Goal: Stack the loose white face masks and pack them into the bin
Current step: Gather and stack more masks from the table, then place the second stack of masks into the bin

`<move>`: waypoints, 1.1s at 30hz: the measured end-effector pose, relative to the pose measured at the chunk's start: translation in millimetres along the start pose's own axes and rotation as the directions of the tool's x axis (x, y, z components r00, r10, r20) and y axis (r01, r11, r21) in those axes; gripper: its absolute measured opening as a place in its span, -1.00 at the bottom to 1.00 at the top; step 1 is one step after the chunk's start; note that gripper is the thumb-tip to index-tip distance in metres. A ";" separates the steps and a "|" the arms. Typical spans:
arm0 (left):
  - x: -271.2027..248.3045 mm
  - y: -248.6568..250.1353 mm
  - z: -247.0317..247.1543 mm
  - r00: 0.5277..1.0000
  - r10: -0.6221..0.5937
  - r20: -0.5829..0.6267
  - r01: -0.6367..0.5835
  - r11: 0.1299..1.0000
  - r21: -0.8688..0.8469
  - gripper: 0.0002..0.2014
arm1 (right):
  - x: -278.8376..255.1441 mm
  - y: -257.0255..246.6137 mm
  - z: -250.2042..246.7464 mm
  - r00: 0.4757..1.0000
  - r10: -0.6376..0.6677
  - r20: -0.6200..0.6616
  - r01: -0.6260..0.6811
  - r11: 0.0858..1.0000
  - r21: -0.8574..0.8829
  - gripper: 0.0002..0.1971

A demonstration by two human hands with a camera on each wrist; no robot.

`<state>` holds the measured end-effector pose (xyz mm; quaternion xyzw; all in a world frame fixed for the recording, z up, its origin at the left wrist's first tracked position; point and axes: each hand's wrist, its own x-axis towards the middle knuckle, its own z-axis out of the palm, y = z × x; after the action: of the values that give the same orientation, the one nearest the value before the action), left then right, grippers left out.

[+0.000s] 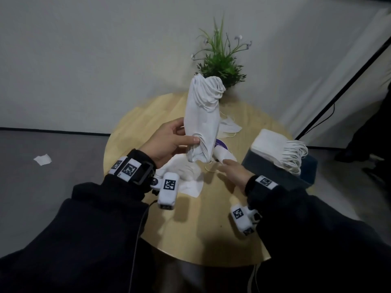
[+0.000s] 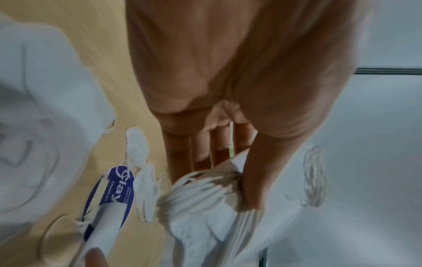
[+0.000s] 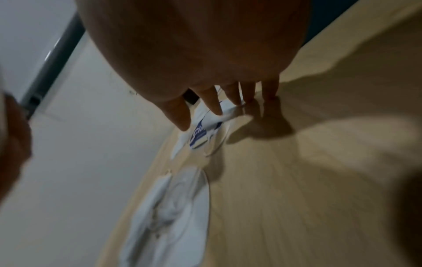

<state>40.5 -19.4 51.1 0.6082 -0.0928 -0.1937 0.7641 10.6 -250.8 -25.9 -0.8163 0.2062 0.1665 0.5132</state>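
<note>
My left hand (image 1: 186,132) grips the lower end of a thick stack of white face masks (image 1: 201,117) and holds it upright above the round wooden table (image 1: 190,233). In the left wrist view the thumb (image 2: 253,180) pinches the stack's bunched ear loops (image 2: 200,189). My right hand (image 1: 227,163) lies low over the table with straight, spread fingers (image 3: 214,106) touching a loose mask (image 1: 224,155) that lies on a blue-labelled packet (image 2: 109,195). More loose masks lie near me (image 1: 186,176) and behind the stack (image 1: 229,125). A dark bin (image 1: 281,176) at the right carries a pile of masks (image 1: 270,142).
A potted green plant (image 1: 220,60) stands at the table's far edge against the grey wall. A white scrap (image 1: 43,160) lies on the floor at the left. A black pole (image 1: 342,81) slants down at the right, and a dark-clad person stands at the right edge.
</note>
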 end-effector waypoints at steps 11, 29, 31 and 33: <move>1.6 3.5 -24.9 0.999 0.023 -0.038 -0.022 1.000 0.014 -0.48 | 28.8 -46.8 -14.2 0.858 -0.488 -0.158 0.421 0.846 -0.326 -0.43; 1.6 -7.0 -5.7 1.000 -0.001 -0.027 0.003 0.998 0.068 -0.46 | -22.1 -31.4 -68.2 0.961 -0.242 0.130 0.195 0.266 -0.944 0.12; 0.9 -10.5 -3.8 0.999 0.000 -0.043 0.003 0.997 0.080 -0.47 | -39.0 -29.0 -53.0 0.945 -0.224 0.240 0.294 0.256 -0.921 0.23; 0.4 -14.4 -1.8 0.997 0.011 -0.072 -0.004 0.996 0.094 -0.47 | -51.4 -28.8 -42.5 0.939 -0.165 0.302 0.339 0.287 -0.896 0.30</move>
<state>38.9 -20.6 36.7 0.6497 -0.0764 -0.1643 0.7383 -16.4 -269.6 38.9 -0.9674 -0.0985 0.2324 -0.0183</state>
